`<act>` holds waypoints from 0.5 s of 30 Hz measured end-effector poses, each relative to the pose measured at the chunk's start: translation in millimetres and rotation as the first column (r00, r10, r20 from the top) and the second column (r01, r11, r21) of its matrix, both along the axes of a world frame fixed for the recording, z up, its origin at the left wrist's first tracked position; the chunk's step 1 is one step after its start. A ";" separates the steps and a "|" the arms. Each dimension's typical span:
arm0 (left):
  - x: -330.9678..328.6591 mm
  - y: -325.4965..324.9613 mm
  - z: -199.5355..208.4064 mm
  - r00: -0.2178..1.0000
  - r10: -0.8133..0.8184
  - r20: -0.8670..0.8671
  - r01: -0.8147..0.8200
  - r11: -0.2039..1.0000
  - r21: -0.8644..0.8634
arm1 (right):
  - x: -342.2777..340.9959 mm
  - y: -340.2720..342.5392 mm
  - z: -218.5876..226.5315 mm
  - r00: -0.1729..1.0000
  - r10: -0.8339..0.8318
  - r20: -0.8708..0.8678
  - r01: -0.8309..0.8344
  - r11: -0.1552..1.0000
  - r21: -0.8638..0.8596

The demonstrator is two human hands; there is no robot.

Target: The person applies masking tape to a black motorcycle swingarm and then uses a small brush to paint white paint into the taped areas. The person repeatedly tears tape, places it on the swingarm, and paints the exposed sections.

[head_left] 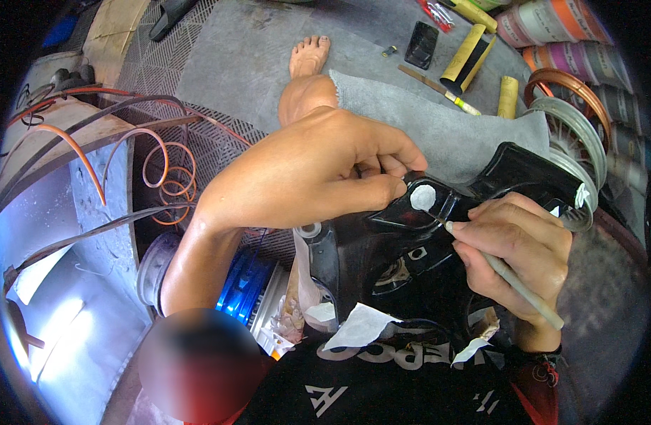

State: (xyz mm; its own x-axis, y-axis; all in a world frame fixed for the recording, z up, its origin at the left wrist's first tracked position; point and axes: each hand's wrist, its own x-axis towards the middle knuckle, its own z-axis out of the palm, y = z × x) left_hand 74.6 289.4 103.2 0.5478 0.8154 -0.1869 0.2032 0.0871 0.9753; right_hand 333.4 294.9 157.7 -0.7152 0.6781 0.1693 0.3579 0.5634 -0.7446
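A glossy black moulded part [354, 262], shaped like a piece of a motorcycle, lies across my lap. Near its far edge, a round white patch [422, 197] covers a circular spot. My left hand [354, 159] pinches the part's rim just left of that patch, thumb and fingers closed. Between the fingers of my right hand [520, 251] is a slim grey-handled tool [506, 273], held like a pen. Its thin dark tip touches or nearly touches the patch's lower edge. A torn piece of white paper [359, 326] rests on the near side of the part.
Wheel rims stand at the right [570, 142] beside stacked printed buckets [552, 25]; a blue rim [249, 283] is at lower left. Coiled orange hose [176, 177] hangs at left. Yellow sandpaper rolls [468, 60], a phone [421, 44] and a brush [442, 91] lie on the floor.
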 end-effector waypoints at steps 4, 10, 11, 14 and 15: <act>-0.6 0.1 -0.2 1.000 -0.004 -0.006 0.004 1.000 0.002 | -0.6 1.8 -0.6 0.999 0.010 -0.033 -0.010 1.000 -0.023; -4.1 1.2 -1.8 0.997 -0.080 -0.005 0.080 0.997 -0.018 | -2.6 1.4 -2.8 1.000 0.010 -0.024 -0.010 1.000 0.013; -4.4 0.5 -3.2 0.997 -0.078 0.004 0.078 0.997 -0.008 | -2.4 1.8 -2.6 0.999 0.019 -0.028 -0.019 1.000 0.002; -5.1 0.9 -3.0 0.996 -0.085 0.006 0.085 0.996 -0.001 | -1.7 2.9 -2.4 0.999 0.031 -0.034 -0.031 0.999 -0.011; -5.2 1.4 -2.6 0.996 -0.092 -0.001 0.092 0.996 -0.001 | -2.4 2.2 -3.5 0.999 0.027 -0.033 -0.027 1.000 -0.001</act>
